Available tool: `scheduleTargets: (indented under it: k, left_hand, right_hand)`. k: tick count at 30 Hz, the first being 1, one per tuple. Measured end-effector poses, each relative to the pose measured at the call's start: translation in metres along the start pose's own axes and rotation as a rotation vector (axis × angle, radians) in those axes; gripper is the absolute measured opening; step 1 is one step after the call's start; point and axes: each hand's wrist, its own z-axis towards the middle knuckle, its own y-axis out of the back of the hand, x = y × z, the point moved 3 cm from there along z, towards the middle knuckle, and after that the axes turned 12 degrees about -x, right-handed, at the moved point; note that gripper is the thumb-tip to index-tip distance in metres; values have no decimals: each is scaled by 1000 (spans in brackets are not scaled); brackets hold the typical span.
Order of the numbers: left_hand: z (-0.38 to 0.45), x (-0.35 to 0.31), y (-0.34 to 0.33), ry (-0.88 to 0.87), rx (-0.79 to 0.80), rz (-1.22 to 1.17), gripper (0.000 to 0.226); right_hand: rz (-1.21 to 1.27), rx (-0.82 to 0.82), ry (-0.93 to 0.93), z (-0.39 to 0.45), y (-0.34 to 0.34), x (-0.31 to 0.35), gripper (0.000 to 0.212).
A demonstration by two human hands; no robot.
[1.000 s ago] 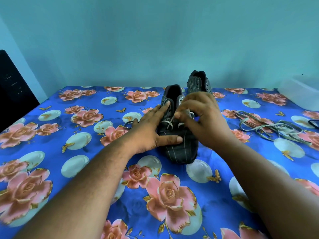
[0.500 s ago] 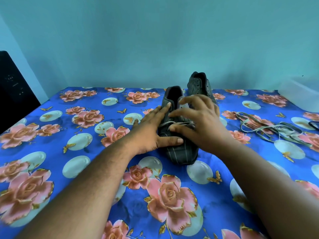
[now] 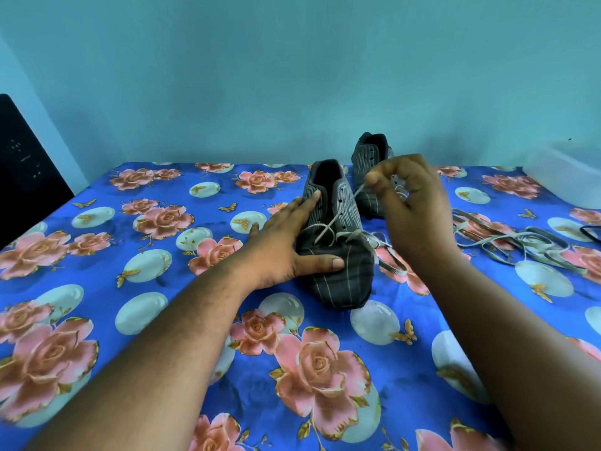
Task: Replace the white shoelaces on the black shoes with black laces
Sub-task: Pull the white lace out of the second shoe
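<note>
Nearest the viewer, on the blue cloth printed with pink roses that covers the surface, stands a dark grey pinstriped fabric shoe, toe pointing toward the camera. The left hand lies flat against its side, fingers straight along the eyelet row and thumb pressed across the toe, probably to pin the shoe down against the pull from the other side. The right hand is raised just beyond and to the right, its grip closed on the thin white lace, thumb and fingertips pinching one end. That lace runs taut down to the lowest eyelets, while the upper eyelets stand empty, so unlacing looks nearly finished. A slack length of white lace trails onto the cloth by the right wrist.

Farther back, the second dark striped shoe stands behind the right hand. To the right lies a loose tangle of pale flat laces; a dark strand at the frame edge may be a black lace. Beyond, a translucent plastic box sits by the wall; its contents cannot be made out.
</note>
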Motion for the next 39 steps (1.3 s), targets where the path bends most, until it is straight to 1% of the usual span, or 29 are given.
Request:
scheduleTargets:
  k: [2,4,6,9,11,13,18,22,27,29,31,33,35,37,39]
  left_hand:
    - [0,0,0,-7,-2,7,125]
    - [1,1,0,-13,2,24,126]
    - [2,2,-1,-16,2,34,128]
    - [2,4,-2,-18,-7,7,128]
    - [2,4,-2,-13,-6,-2,128]
    - [1,3,-2,-7,-2,15,129]
    - [1,2,-1,-6,4,20,132]
    - [0,2,-1,-5,4,5,131]
    - [1,1,-1,0,5,-1,130]
    - [0,0,-1,3,0,0,127]
    - [0,-1,0,2,0,-5,126]
    - [0,-1,1,-3,1,4,126]
    - [1,0,0,-6,5,24,127]
    - [1,0,0,-10,7,27,127]
    - [1,1,0,-18,3,24,128]
  right_hand:
    - [-39,-39,-72,2,4,-9,8]
    - [-137,6,-49,-1,1,-16,13]
    - [-197,101,32,-6,-5,-15,26]
    - [-284,332,243,-18,-17,-2,41]
    - [-335,441,363,-27,-25,3,38]
    - [-317,467,382,-30,-27,4,30]
    - [-291,464,345,-28,-27,3,18]
    - [-313,463,349,-27,-25,5,29]
    - [-263,417,351,-24,-24,5,26]
    - [-170,340,275,-21,-22,6,25]
    - [-77,222,158,-13,-16,3,19]
    - [-32,107,47,-6,-7,-2,14]
    - [-27,29,-30,-2,-2,-6,9]
    - [-47,-1,-81,-1,-2,-11,7]
    - [-114,20,-86,-3,-4,-15,9]
